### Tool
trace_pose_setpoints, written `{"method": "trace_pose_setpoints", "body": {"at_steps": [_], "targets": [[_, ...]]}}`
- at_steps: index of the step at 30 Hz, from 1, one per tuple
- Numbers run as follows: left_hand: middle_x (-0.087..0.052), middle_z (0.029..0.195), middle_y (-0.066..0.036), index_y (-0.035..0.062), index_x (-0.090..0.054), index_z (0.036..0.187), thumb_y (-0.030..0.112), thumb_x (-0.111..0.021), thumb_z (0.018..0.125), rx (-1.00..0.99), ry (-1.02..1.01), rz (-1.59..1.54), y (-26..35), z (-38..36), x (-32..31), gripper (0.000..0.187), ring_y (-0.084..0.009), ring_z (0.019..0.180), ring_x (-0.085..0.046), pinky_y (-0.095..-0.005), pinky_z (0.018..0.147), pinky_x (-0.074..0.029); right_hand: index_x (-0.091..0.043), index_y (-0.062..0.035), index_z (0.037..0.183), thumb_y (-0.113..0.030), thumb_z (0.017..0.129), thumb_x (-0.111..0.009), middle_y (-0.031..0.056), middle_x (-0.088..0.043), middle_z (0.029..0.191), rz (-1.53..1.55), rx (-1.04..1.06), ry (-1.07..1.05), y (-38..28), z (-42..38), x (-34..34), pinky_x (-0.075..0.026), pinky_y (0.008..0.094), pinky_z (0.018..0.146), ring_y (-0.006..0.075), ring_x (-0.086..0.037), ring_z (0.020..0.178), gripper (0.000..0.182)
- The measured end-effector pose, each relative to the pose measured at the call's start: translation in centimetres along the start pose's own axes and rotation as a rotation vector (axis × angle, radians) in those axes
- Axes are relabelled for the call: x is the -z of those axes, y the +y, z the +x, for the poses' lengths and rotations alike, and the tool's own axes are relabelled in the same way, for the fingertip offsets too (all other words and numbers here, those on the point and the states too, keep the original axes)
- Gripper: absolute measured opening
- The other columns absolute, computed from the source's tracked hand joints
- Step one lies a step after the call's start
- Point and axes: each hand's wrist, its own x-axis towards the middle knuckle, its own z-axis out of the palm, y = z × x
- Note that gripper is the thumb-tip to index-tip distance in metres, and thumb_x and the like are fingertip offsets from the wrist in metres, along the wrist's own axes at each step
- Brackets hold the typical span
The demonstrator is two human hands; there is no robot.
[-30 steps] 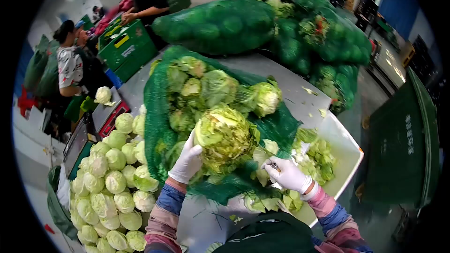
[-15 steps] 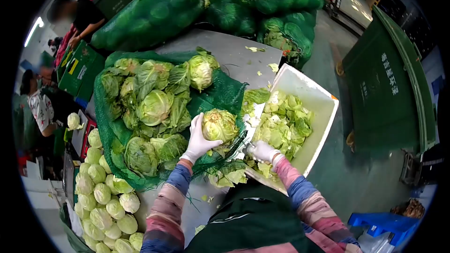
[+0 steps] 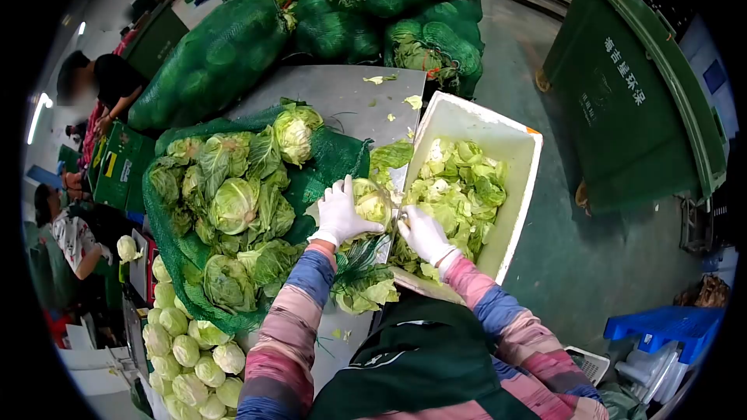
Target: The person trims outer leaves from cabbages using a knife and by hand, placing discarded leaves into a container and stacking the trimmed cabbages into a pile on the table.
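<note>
My left hand (image 3: 338,214), in a white glove, is closed around the left side of a cabbage (image 3: 373,204) at the edge of the green net. My right hand (image 3: 426,235), gloved too, is closed just right of that cabbage. A knife seems to be in it, mostly hidden by the fingers. Untrimmed cabbages (image 3: 235,206) with loose outer leaves lie on the opened green net (image 3: 331,175) to the left. Beside my right hand, a white foam box (image 3: 523,187) holds cut cabbage leaves (image 3: 459,194).
Trimmed cabbages (image 3: 187,350) are piled at lower left. Full green net sacks (image 3: 214,58) lie behind the metal table (image 3: 311,82). A large green bin (image 3: 622,85) stands right, with a blue pallet (image 3: 669,330) below. Co-workers (image 3: 117,82) are at the left.
My left hand has shifted over the cabbage, which is turned to show a paler side. My right hand has moved up and closer to it. The whole view has shifted slightly.
</note>
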Motion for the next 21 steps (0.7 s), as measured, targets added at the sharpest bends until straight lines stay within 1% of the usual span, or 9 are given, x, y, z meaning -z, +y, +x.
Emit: {"method": "trace_pose_setpoints", "body": {"at_steps": [1, 3, 7, 10, 12, 15, 16, 19, 21], "targets": [[-0.042, 0.14, -0.022, -0.0021, -0.03, 0.146, 0.064, -0.086, 0.046, 0.028, -0.033, 0.054, 0.4, 0.2, 0.1, 0.133, -0.0388, 0.126, -0.044, -0.0482, 0.105, -0.037, -0.049, -0.0048, 0.106, -0.024, 0.093, -0.057, 0.0207, -0.067, 0.09, -0.019, 0.021, 0.007, -0.1, 0.1, -0.5, -0.052, 0.0488, 0.067, 0.0405, -0.065, 0.078, 0.025], [-0.046, 0.137, -0.022, -0.0023, -0.031, 0.146, 0.066, -0.085, 0.045, 0.033, -0.031, 0.087, 0.6, 0.7, 0.0, 0.133, -0.0383, 0.125, -0.045, -0.047, 0.105, -0.038, -0.051, -0.0041, 0.102, -0.026, 0.092, -0.055, 0.0206, -0.067, 0.088, -0.059, 0.013, -0.015, 0.3, 0.3, -1.5, -0.052, 0.0498, 0.063, 0.0399, -0.066, 0.073, 0.025], [-0.048, 0.135, -0.022, -0.0028, -0.031, 0.145, 0.066, -0.085, 0.046, 0.059, -0.078, 0.103, 0.8, 1.3, 0.3, 0.132, -0.0378, 0.124, -0.045, -0.0472, 0.105, -0.038, -0.05, -0.0032, 0.1, -0.025, 0.093, -0.054, 0.0203, -0.067, 0.083, -0.049, 0.092, 0.052, 0.5, 0.5, -2.4, -0.052, 0.05, 0.06, 0.0398, -0.065, 0.068, 0.024], [-0.048, 0.134, -0.022, -0.0032, -0.031, 0.145, 0.066, -0.084, 0.047, 0.063, -0.092, 0.117, 1.1, 1.4, 0.5, 0.131, -0.0378, 0.124, -0.045, -0.0476, 0.105, -0.038, -0.051, -0.0018, 0.102, -0.023, 0.092, -0.052, 0.0229, -0.066, 0.08, -0.08, 0.044, -0.04, -0.1, 1.2, -1.8, -0.052, 0.0502, 0.061, 0.0403, -0.065, 0.068, 0.023], [-0.047, 0.134, -0.022, -0.0036, -0.031, 0.145, 0.067, -0.084, 0.047, 0.061, -0.093, 0.123, 1.2, 1.4, 0.1, 0.131, -0.0379, 0.123, -0.045, -0.0477, 0.105, -0.038, -0.051, 0.0014, 0.105, -0.017, 0.093, -0.047, 0.0268, -0.066, 0.082, -0.122, -0.048, -0.195, -0.4, 1.7, -1.4, -0.053, 0.0502, 0.062, 0.0404, -0.067, 0.071, 0.023], [-0.047, 0.132, -0.02, -0.0036, -0.031, 0.143, 0.065, -0.084, 0.048, 0.068, -0.051, 0.132, 1.0, 1.3, -0.5, 0.129, -0.0343, 0.122, -0.045, -0.0467, 0.102, -0.039, -0.051, 0.005, 0.108, -0.014, 0.093, -0.042, 0.0302, -0.066, 0.085, -0.167, -0.107, -0.268, -0.7, 3.3, -1.3, -0.053, 0.0508, 0.067, 0.0419, -0.068, 0.077, 0.026], [-0.048, 0.131, -0.02, -0.0039, -0.031, 0.142, 0.065, -0.084, 0.049, 0.059, -0.043, 0.125, 0.8, 1.2, -0.6, 0.128, -0.0343, 0.121, -0.045, -0.0467, 0.102, -0.039, -0.051, 0.0069, 0.11, -0.012, 0.093, -0.039, 0.0305, -0.067, 0.087, -0.163, -0.128, -0.301, -0.8, 3.2, -1.1, -0.053, 0.0515, 0.071, 0.0432, -0.068, 0.081, 0.028], [-0.049, 0.127, -0.019, -0.0047, -0.033, 0.14, 0.065, -0.084, 0.049, 0.05, -0.025, 0.114, 1.0, 1.2, -1.1, 0.125, -0.0344, 0.119, -0.046, -0.0473, 0.1, -0.04, -0.051, 0.0066, 0.112, -0.012, 0.094, -0.039, 0.03, -0.067, 0.09, -0.135, -0.233, -0.316, -1.1, 3.6, -1.3, -0.053, 0.0509, 0.076, 0.0438, -0.068, 0.086, 0.029], [-0.049, 0.126, -0.02, -0.0058, -0.034, 0.138, 0.065, -0.084, 0.05, 0.043, 0.05, 0.129, 1.3, 1.2, -1.6, 0.124, -0.0344, 0.118, -0.047, -0.0474, 0.098, -0.041, -0.049, 0.0077, 0.117, -0.011, 0.095, -0.037, 0.0292, -0.068, 0.096, -0.179, -0.265, -0.332, -1.0, 4.4, -1.8, -0.053, 0.0493, 0.077, 0.0427, -0.068, 0.089, 0.032]]}}
